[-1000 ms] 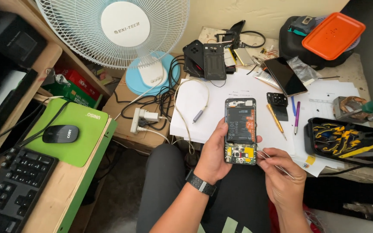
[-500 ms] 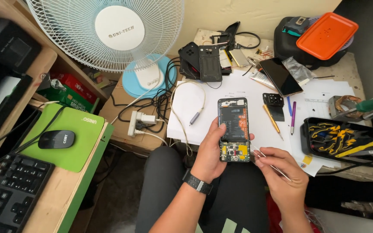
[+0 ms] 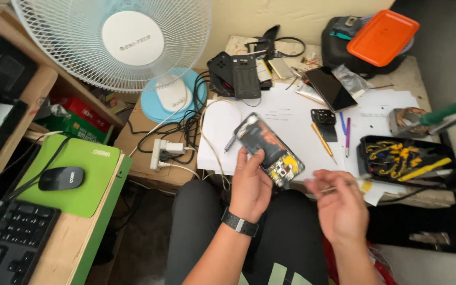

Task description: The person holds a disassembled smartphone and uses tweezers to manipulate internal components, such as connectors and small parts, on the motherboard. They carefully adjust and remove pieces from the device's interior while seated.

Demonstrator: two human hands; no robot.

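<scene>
While the left hand [image 3: 250,187] grips the opened phone [image 3: 270,149] tilted to expose its insides, the right hand [image 3: 340,207] — just beside it — pinches thin tweezers [image 3: 339,186].

We see a person from above, both forearms bare to the elbow with no sleeves in view. Around the left wrist, just below the left hand [image 3: 250,184], sits a black watch [image 3: 240,222] with a dark, ribbed strap and a slim rectangular body. The right hand [image 3: 340,208] carries no ring or band that we can make out, and it is blurred. Both hands are bare, without gloves. The legs are covered by dark grey trousers [image 3: 201,227] of a smooth, matte fabric, and low on the front of them we notice pale green printed shapes [image 3: 278,274], partly cut off by the frame edge
</scene>
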